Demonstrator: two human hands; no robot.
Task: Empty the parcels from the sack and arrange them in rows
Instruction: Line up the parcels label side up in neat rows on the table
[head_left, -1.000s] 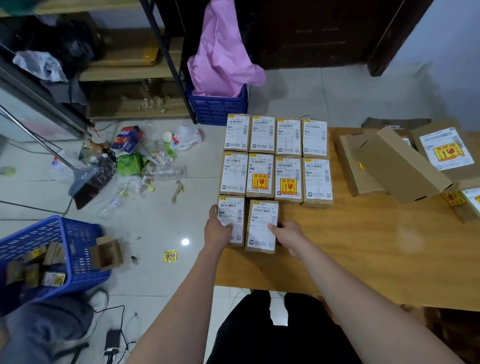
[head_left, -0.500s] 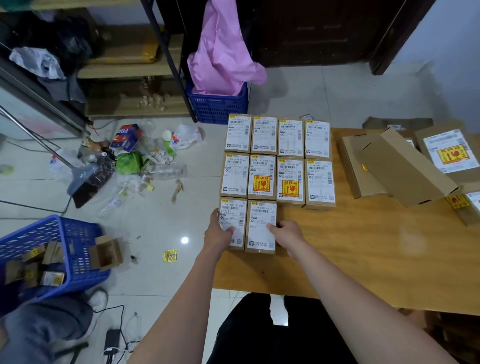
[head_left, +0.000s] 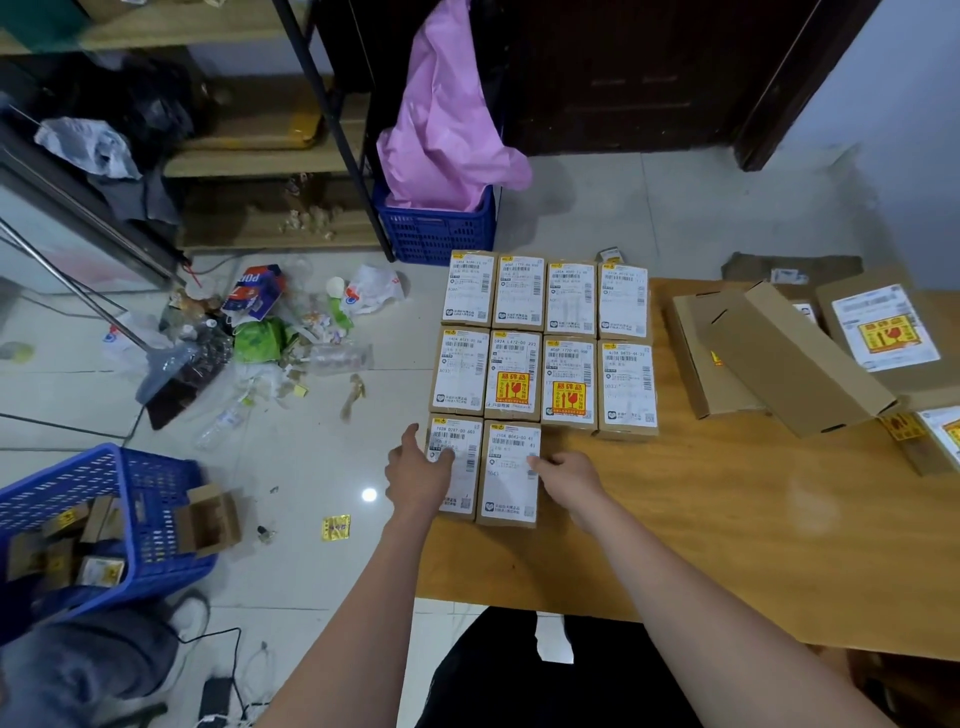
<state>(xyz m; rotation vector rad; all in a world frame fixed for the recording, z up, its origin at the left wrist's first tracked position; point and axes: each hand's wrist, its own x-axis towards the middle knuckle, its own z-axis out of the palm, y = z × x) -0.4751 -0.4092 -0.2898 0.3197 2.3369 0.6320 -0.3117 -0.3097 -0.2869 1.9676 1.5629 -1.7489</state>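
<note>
Cardboard parcels (head_left: 508, 470) (labels up) under left hand (head_left: 418, 473), right hand (head_left: 569, 475).

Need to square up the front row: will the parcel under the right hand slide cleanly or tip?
Probably slides: the parcel lies flat on the smooth wooden table. Its cardboard looks stiff. Tipping seems unlikely, since it sits low.

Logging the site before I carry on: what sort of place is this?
Probably a small back room used for packing or sorting parcels: labelled parcels in rows on a wooden table, blue crates on the tiled floor, and storage shelving behind.
</note>
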